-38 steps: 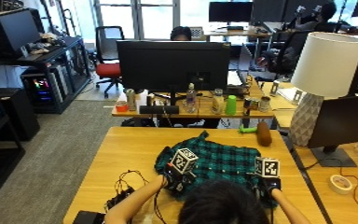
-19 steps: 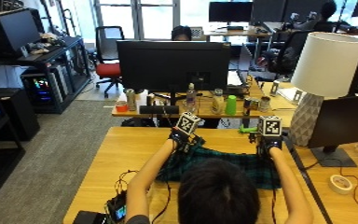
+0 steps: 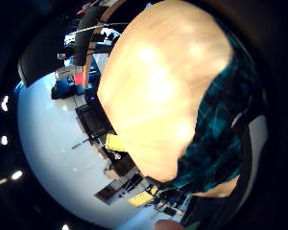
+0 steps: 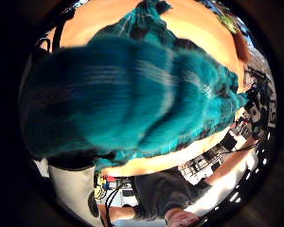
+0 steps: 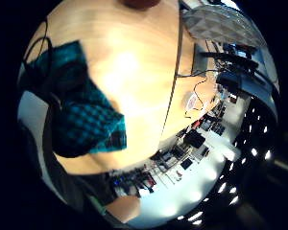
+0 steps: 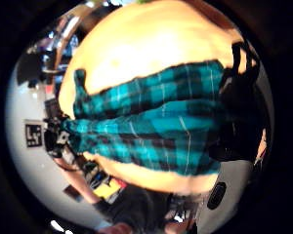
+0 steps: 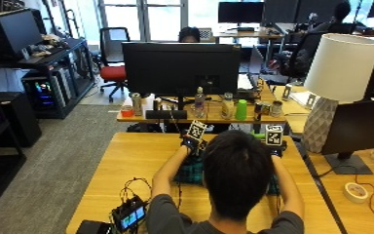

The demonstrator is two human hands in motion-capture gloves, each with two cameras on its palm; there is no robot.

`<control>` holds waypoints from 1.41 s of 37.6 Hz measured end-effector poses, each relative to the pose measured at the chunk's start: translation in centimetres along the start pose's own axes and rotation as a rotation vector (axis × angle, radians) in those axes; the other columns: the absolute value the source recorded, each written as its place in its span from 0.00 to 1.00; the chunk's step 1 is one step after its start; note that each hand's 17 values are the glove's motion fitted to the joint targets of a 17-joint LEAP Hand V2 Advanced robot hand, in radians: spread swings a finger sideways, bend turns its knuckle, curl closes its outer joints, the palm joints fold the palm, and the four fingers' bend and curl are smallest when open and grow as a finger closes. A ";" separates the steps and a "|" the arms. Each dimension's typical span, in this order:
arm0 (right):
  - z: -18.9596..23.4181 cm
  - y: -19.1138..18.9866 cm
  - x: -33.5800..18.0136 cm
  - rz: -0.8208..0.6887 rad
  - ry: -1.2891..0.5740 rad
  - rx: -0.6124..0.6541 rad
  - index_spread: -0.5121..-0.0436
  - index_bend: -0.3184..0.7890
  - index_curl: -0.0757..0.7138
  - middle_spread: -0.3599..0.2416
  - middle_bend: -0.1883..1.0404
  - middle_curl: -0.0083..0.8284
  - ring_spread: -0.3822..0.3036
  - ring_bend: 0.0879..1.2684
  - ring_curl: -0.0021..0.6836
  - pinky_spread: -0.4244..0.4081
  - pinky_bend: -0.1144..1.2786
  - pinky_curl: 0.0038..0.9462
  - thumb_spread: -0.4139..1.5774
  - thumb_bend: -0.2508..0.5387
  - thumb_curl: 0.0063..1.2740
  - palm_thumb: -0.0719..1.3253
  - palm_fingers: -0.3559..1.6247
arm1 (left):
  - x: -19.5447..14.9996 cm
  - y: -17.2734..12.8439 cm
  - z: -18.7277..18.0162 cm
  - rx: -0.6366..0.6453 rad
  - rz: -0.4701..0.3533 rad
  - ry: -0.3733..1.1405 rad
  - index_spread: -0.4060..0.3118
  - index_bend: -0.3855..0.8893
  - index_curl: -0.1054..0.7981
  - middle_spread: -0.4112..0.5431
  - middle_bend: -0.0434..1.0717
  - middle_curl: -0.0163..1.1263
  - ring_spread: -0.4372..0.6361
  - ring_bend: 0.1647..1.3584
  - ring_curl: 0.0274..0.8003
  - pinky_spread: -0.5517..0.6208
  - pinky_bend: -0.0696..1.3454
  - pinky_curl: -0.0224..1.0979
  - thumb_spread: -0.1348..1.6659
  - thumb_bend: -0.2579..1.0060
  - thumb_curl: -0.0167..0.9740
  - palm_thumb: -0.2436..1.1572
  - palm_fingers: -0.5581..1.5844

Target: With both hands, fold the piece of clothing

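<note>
Plaid shirt (image 6: 151,131) is spread on wooden table (image 7: 128,161), long axis crosswise to person, mostly hidden by head in outside view. Left hand (image 7: 190,142) and right hand (image 7: 275,148) are held apart at far edge, 1 per side, equally near. Finger state cannot be told. No containers are involved.

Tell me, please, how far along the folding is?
Early. Done: nothing shows a finished fold. In hand: both hands, left hand and right hand, hold the plaid shirt stretched out above the table. Left: laying it down and making the folds.
</note>
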State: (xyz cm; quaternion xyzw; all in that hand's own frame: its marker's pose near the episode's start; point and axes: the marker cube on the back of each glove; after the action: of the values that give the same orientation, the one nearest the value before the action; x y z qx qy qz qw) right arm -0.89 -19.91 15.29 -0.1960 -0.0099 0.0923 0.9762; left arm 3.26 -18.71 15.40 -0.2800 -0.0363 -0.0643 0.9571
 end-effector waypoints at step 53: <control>9.1 5.7 3.3 0.416 -0.181 -0.052 0.75 0.30 0.22 0.52 0.38 0.54 0.32 0.51 0.64 0.32 0.62 0.41 0.78 0.38 0.33 0.70 0.69 | 6.3 6.5 10.8 -0.079 0.175 0.307 0.49 0.43 0.50 0.69 0.19 0.21 0.79 0.34 0.40 0.82 0.45 0.33 0.72 0.19 0.29 0.26 0.27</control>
State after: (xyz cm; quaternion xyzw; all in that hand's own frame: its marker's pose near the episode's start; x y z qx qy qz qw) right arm 0.87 -10.65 21.39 -0.2100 -0.0590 0.3084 0.9259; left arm 10.12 -8.08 21.64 -0.3065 0.1372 -0.0243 0.9416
